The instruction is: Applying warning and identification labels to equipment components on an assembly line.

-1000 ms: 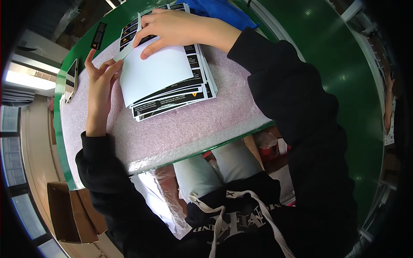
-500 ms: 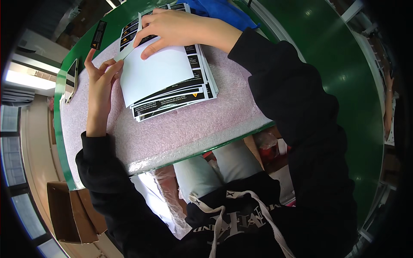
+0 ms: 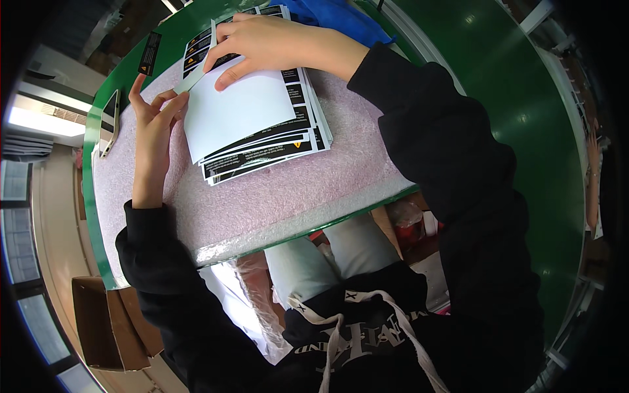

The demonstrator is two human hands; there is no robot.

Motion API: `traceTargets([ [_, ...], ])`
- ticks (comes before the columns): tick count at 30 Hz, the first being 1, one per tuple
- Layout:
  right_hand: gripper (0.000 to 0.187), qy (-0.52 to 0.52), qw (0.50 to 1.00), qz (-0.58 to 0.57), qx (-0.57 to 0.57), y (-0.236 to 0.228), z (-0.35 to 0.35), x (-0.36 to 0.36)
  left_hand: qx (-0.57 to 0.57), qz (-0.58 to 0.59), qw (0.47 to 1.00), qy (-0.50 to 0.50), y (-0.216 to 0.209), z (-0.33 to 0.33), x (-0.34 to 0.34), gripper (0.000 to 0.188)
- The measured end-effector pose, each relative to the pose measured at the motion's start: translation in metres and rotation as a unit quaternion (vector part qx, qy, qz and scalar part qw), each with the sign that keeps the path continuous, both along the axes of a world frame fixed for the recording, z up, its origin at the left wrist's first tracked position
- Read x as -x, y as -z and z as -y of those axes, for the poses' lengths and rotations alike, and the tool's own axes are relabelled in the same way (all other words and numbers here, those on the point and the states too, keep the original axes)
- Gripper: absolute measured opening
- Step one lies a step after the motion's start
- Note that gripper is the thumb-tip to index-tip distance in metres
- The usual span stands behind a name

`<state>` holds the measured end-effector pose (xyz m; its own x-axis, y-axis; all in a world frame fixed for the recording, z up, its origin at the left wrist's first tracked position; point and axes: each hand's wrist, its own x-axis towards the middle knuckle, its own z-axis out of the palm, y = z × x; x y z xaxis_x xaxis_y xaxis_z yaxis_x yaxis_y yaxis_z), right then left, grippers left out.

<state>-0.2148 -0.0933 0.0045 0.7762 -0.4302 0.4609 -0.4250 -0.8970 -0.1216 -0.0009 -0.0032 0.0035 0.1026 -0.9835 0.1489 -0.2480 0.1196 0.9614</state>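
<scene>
My left hand [image 3: 154, 121] pinches the left corner of a white sheet [image 3: 242, 108] between thumb and a finger. From its raised index fingertip stands a black label [image 3: 150, 54] with an orange warning mark, apparently stuck there. My right hand [image 3: 252, 49] lies over the sheet's far part, its thumb on the white face and its fingers at a lifted, bent edge of the paper. Beneath is a fanned stack of label sheets [image 3: 304, 98] printed with black labels and white text. My right fingers partly hide the bent edge.
Pinkish bubble-wrap padding [image 3: 275, 196] covers the near part of the green table [image 3: 524, 164]. A phone [image 3: 110, 124] rests at its left edge. Blue cloth [image 3: 341, 19] lies beyond the stack. Below left stands an open cardboard box [image 3: 98, 321]. Part of another person's arm [image 3: 593, 177] shows at far right.
My hands and the sheet are practically still. At the far right, the other person's arm has shifted slightly.
</scene>
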Motion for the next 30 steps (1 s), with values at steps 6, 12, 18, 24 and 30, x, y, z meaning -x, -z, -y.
traceTargets([
  [6, 0.041, -0.001, 1.0, 0.001, -0.004, 0.0006, -0.001, 0.0003, -0.004, 0.008, 1.0, -0.007, -0.0005, -0.0011, 0.0014, 0.073],
  [12, 0.042, 0.001, 1.0, -0.002, -0.008, -0.0007, -0.0012, 0.0005, -0.007, 0.003, 1.0, -0.01, -0.0021, -0.0015, 0.0032, 0.072],
  [18, 0.042, 0.0, 1.0, 0.0, -0.001, 0.001, -0.0007, 0.0, -0.005, 0.005, 1.0, -0.007, -0.0013, -0.0019, 0.0026, 0.073],
  [24, 0.042, -0.001, 1.0, 0.0, 0.0, 0.0017, -0.0003, 0.0003, -0.006, 0.005, 1.0, -0.01, -0.0005, -0.0018, 0.0033, 0.073],
  [30, 0.042, 0.003, 1.0, -0.003, -0.003, 0.0013, -0.0008, -0.0004, -0.006, 0.002, 1.0, 0.0, 0.0004, -0.0011, 0.0009, 0.073],
])
